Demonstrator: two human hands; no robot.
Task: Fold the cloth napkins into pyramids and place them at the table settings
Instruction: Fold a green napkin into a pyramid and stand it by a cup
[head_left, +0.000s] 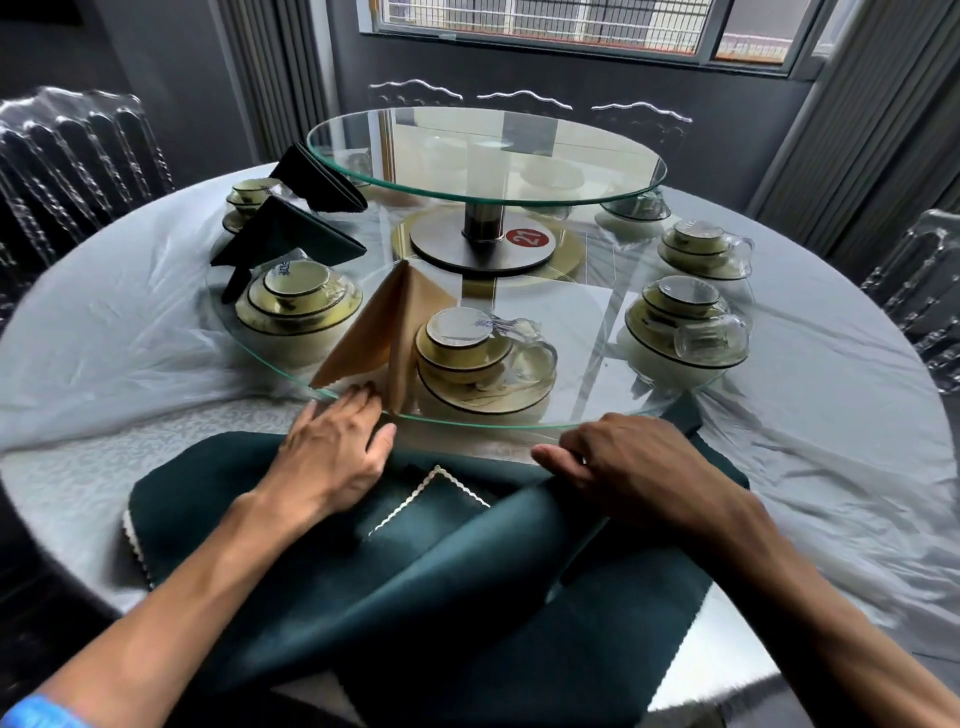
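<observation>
A dark green cloth napkin (415, 582) lies spread on the near table edge, one side lifted into a fold. My right hand (623, 467) pinches the folded edge of it at the far side. My left hand (337, 447) lies flat on the napkin with straight fingers, fingertips near the glass turntable's rim. A tan napkin pyramid (384, 327) stands on the turntable beside a stacked bowl setting (467, 353). Two dark green pyramids (291, 234) (317, 179) stand at the left by other settings.
A glass turntable (597, 415) holds several stacked bowl and cup settings (680, 322). A raised glass tier (483, 156) stands on a central post. The round table (104, 364) is covered with plastic sheeting. Wrapped chairs (67, 156) stand around it.
</observation>
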